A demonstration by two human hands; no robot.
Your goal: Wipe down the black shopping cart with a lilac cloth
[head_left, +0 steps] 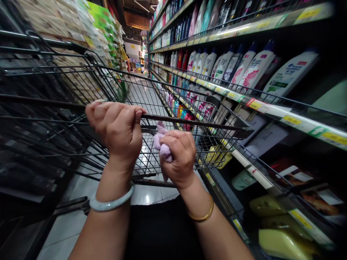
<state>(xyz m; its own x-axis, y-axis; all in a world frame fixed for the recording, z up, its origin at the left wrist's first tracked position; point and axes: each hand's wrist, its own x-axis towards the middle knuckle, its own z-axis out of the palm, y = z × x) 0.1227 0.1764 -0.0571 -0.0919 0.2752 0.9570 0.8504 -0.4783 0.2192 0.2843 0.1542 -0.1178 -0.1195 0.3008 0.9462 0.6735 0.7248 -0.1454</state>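
Note:
A black wire shopping cart [130, 85] stands directly in front of me, seen from its handle end. My left hand [119, 126] is wrapped round the dark bar [168, 118] that runs across the cart. Lower and to the right, my right hand [180, 153] is closed on a crumpled lilac cloth [166, 152], whose ends stick out above and below the fist. The right hand is just below the bar and does not grip it. A pale bangle [111, 204] rings the left wrist and a gold bangle [203, 213] the right.
On the right, long shelves [271, 108] carry shampoo bottles [256, 70] in rows, with price tags along the edges. Packaged goods [67, 36] hang on the left. Between them a tiled aisle [139, 92] leads away. Yellow bottles [282, 242] lie low at right.

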